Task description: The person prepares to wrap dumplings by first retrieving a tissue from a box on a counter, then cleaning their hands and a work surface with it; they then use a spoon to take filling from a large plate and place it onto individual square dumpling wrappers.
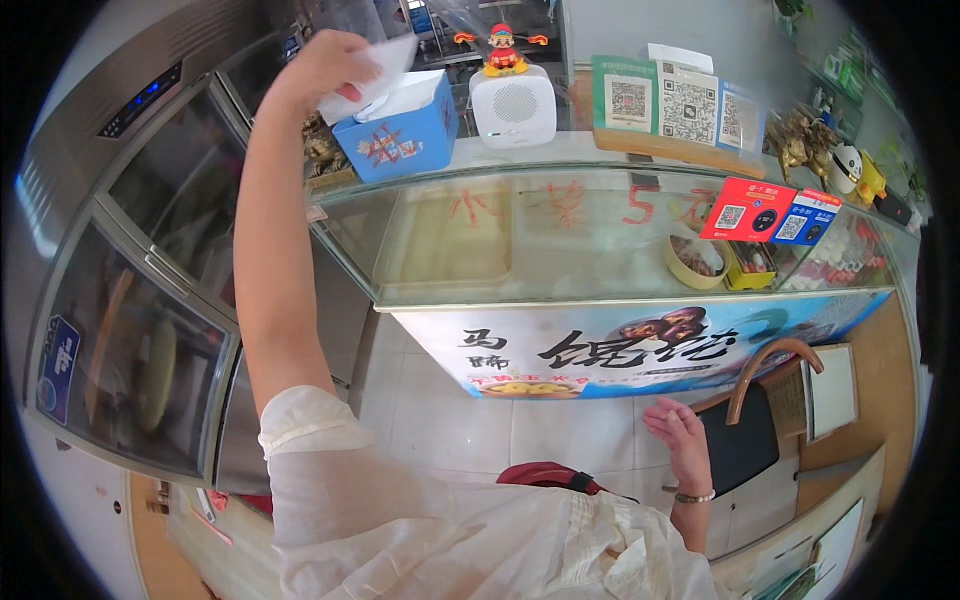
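Note:
My left arm stretches far forward on the left, and my left hand (325, 68) pinches a white tissue (392, 68). The tissue is just above the blue box (408, 140), where more white tissues (408, 97) stick out of the top. This box stands on the left end of the glass display counter (560, 240). My right hand (683, 436), a beaded bracelet at its wrist, hangs low in front of the counter. Its fingers are stretched out and slightly bent, with nothing visible in them. Nearest to it is a black-seated chair (742, 440).
A white speaker (513, 108) with a red figurine (502, 50) stands right of the box. Payment code cards (690, 105) are farther right on the counter. A glass-doored steel cabinet (140, 350) rises at left. A brown cane handle (780, 350) hooks up near the chair.

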`<state>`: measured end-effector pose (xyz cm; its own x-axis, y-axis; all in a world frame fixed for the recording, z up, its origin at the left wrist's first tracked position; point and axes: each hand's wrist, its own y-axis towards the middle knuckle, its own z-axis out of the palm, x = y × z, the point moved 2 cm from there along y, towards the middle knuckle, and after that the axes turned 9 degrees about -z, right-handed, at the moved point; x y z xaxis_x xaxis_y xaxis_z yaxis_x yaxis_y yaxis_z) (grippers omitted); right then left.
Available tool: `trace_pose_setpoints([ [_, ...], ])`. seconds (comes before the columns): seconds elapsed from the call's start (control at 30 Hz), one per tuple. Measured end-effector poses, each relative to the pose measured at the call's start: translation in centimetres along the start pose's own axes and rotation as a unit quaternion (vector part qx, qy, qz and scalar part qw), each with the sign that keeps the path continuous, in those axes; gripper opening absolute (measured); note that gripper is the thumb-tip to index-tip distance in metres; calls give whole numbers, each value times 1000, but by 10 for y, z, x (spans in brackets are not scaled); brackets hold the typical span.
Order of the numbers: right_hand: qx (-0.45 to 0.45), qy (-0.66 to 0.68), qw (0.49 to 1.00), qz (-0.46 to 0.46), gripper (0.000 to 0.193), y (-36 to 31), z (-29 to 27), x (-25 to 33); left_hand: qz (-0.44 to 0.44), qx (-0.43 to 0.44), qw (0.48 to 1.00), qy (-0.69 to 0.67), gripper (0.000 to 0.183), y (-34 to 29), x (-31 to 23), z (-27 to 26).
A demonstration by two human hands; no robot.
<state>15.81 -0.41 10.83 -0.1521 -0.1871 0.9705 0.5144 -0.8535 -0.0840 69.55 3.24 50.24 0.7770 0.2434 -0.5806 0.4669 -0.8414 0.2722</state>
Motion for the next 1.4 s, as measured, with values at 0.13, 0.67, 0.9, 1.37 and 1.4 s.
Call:
trace_pose_setpoints([
  [0.13, -19, 0, 1000, -5, 37, -1, -9, 2, 31, -162, 986, -13, 21, -2, -3, -28],
  [0.67, 79, 31, 956, -282, 82, 34, 40, 108, 105, 224, 818, -519, 29, -152, -116, 181],
  [0.9, 14, 205, 942, -264, 51, 2, -40, 85, -35, 455, 689, -563, 27, -159, -166, 411],
  [1.37, -471, 440, 683, -343, 35, -233, -218, -11, 238, 608, 630, -421, 23, -409, -345, 675],
  [1.4, -464, 448, 673, -362, 40, -248, -230, -16, 227, 643, 617, -392, 22, -426, -357, 686],
])
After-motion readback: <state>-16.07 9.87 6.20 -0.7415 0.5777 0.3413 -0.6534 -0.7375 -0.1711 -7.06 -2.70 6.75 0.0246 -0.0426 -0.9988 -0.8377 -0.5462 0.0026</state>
